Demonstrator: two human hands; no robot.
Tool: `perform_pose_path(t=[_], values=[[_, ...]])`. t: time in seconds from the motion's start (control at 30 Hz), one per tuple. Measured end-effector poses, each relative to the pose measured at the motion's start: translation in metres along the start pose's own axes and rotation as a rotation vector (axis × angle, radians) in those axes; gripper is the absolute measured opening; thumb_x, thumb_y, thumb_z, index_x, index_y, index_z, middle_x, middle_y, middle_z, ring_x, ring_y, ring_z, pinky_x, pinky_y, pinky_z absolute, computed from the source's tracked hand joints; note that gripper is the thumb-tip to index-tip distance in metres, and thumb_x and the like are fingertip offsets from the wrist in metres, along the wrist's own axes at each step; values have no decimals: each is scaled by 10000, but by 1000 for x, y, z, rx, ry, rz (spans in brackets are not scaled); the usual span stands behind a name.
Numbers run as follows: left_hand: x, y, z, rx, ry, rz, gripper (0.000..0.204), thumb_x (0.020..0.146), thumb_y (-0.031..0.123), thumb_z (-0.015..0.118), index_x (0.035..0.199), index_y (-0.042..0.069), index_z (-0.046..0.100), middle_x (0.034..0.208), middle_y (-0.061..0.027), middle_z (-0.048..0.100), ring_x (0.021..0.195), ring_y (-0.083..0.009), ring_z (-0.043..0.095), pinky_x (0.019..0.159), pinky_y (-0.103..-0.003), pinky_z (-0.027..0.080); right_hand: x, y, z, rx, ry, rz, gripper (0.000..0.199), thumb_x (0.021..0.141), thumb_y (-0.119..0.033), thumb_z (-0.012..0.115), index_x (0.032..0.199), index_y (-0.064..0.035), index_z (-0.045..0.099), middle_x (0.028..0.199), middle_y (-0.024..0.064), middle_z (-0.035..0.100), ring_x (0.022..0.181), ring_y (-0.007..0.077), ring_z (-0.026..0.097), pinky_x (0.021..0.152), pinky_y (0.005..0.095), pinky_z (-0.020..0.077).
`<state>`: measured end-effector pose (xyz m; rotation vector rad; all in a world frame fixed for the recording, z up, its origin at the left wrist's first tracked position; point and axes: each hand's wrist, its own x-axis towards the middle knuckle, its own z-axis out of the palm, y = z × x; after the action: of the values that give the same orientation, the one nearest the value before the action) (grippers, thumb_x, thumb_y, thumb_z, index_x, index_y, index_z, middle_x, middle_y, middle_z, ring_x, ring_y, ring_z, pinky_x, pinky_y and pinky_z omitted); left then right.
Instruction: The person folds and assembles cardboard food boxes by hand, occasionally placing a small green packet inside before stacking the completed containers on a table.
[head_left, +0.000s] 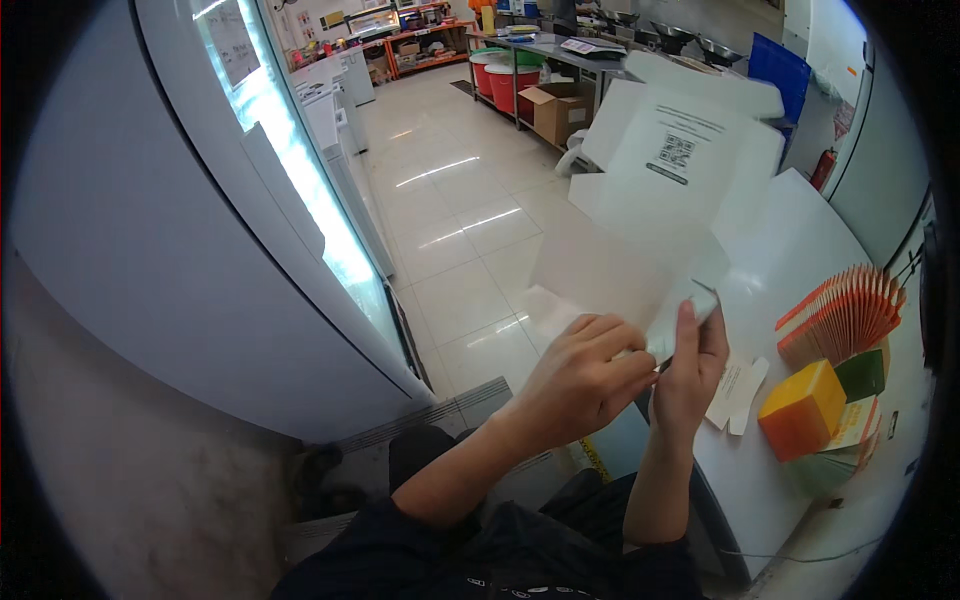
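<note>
A white cardboard box [640,225], partly unfolded, is held up in front of me with its lid and side flaps standing out. Print and a square code show on the lid's inner face. My left hand [590,375] is closed at the near edge of the box, its fingers curled against the card. On the right near corner, my right hand [692,350] grips a folded flap between thumb and fingers. Just right of that hand, a small flat white carton [737,393] lies on the white tabletop [765,490].
On the table's right side stand a fanned stack of orange-edged folded cartons [845,315], a yellow-orange block [803,408] and a dark green piece [862,375]. A glass-door fridge [290,180] rises at left. Beyond are red buckets [508,88], a brown cardboard box [560,112] and a tiled floor [465,205].
</note>
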<state>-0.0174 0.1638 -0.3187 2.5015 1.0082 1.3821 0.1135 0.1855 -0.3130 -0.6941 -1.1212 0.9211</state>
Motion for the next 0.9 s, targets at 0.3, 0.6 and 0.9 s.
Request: perform_pose_path(t=[0.3,0.6,0.9], values=[[2,-23,-13,-861,649,-628,344,1005,164,503,1286,-21,433,1204,-118,543,1087,-160,538,910,-294,449,-5,38,23,-722,-361,-698,345,770,33,660,1112,-15,666,1147,186,637,1045,346,631,882,390,519],[-58,-68,37,-291,394,-369,501,991,340,485,1387,69,341,1344,-88,456,1208,-229,469,1002,-343,418,-15,25,34,26,-71,-15,108,905,-16,613,967,59,662,1211,183,629,1076,182,604,926,287,460],[-72,-79,51,-281,330,-344,496,966,309,489,1372,77,323,1367,-94,411,1265,-225,426,1032,-349,404,-7,30,17,-204,-78,-78,111,899,-30,596,948,51,653,918,71,557,862,150,541,737,277,445]])
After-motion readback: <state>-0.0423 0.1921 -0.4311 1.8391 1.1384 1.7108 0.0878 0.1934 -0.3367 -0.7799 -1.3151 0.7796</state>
